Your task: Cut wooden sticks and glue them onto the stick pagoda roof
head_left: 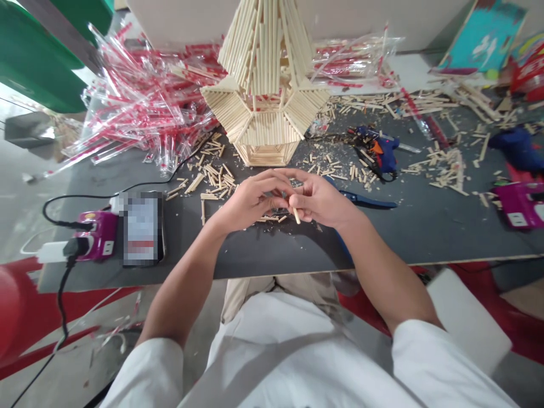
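My right hand [322, 199] pinches a short wooden stick [296, 215], whose pale end pokes out below the thumb and fingers. Against it, the curled fingers of my left hand [256, 199] close in a pinch at the same spot. The stick's other end is hidden among the fingers. Just beyond both hands stands a lantern-like model built of wooden sticks [268, 129], with a tall sloped top and a hexagonal base. Blue-handled scissors or pliers [368, 201] lie partly under my right wrist; which of these I cannot tell.
A phone [142, 226] and a purple power adapter [100, 233] with cables occupy the table's left. Red-and-clear plastic wrappers [157, 96] pile behind. Cut stick pieces [216, 173] litter the dark table [425, 226]. A blue glue gun [385, 150] rests to the right, near another purple adapter [521, 205].
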A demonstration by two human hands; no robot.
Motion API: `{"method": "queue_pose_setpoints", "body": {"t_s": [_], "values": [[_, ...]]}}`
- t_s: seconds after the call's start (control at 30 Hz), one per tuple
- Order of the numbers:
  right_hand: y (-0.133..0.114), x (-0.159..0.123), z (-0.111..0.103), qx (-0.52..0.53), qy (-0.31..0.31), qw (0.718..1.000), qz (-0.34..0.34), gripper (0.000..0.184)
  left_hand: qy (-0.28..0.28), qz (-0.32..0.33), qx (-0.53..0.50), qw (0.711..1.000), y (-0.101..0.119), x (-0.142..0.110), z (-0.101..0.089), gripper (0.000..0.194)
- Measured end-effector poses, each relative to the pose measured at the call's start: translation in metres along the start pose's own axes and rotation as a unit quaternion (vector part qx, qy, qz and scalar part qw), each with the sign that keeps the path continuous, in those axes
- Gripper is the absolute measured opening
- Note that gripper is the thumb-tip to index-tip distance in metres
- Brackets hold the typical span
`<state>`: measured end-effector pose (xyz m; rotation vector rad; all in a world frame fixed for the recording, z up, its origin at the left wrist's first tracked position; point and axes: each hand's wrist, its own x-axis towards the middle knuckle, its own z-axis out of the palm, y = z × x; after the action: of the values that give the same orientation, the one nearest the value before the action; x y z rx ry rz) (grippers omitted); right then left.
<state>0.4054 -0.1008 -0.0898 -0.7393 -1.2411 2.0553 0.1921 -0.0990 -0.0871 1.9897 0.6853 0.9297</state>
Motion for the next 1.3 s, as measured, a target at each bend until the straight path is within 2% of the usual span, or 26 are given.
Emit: {"method": "queue_pose_setpoints", "body": {"t_s": [0.17, 0.27, 0.43, 0.57, 0.67, 0.73, 0.83, 0.9, 0.97, 1.1, 1.2, 1.3], "values": [[0.002, 0.003, -0.006, 0.022, -0.029, 0.999, 0.031, 0.076, -0.022, -0.024, -0.043, 0.999, -0.004, -0.001, 0.001, 0.016], [0.005, 0.006, -0.009, 0.05, -0.053, 0.996, 0.046, 0.064, -0.008, -0.059, -0.076, 0.995, -0.005, -0.001, 0.003, 0.013], [0.009, 0.009, -0.007, 0.066, -0.071, 0.994, 0.042, 0.058, 0.022, -0.102, -0.136, 0.985, -0.005, 0.0, 0.008, 0.006], [0.008, 0.008, -0.003, 0.059, -0.021, 0.997, 0.038, 0.056, 0.054, -0.134, -0.147, 0.978, -0.001, -0.003, 0.011, 0.006], [0.001, 0.004, -0.004, 0.038, 0.039, 0.998, 0.033, 0.058, 0.096, -0.163, -0.068, 0.98, 0.002, -0.003, 0.01, 0.008], [-0.006, 0.0, -0.005, 0.022, 0.077, 0.997, -0.006, 0.052, 0.142, -0.166, -0.009, 0.976, 0.003, -0.003, 0.009, 0.01], [-0.014, -0.009, -0.004, -0.048, 0.121, 0.984, -0.122, 0.039, 0.19, -0.154, 0.031, 0.969, 0.006, -0.002, 0.007, 0.012], [-0.015, -0.013, 0.0, -0.121, 0.145, 0.963, -0.193, 0.031, 0.204, -0.137, 0.051, 0.968, 0.007, -0.002, 0.006, 0.013], [-0.013, -0.014, 0.004, -0.181, 0.178, 0.938, -0.234, 0.024, 0.209, -0.115, 0.091, 0.967, 0.008, -0.002, 0.005, 0.014], [-0.007, -0.012, 0.01, -0.224, 0.236, 0.907, -0.268, 0.015, 0.205, -0.065, 0.204, 0.955, 0.012, -0.005, 0.006, 0.014], [-0.004, -0.011, 0.01, -0.22, 0.244, 0.903, -0.278, 0.015, 0.208, -0.024, 0.248, 0.946, 0.013, -0.007, 0.01, 0.011], [-0.002, -0.011, 0.01, -0.212, 0.241, 0.903, -0.285, 0.014, 0.203, 0.018, 0.25, 0.947, 0.014, -0.008, 0.015, 0.017]]}}
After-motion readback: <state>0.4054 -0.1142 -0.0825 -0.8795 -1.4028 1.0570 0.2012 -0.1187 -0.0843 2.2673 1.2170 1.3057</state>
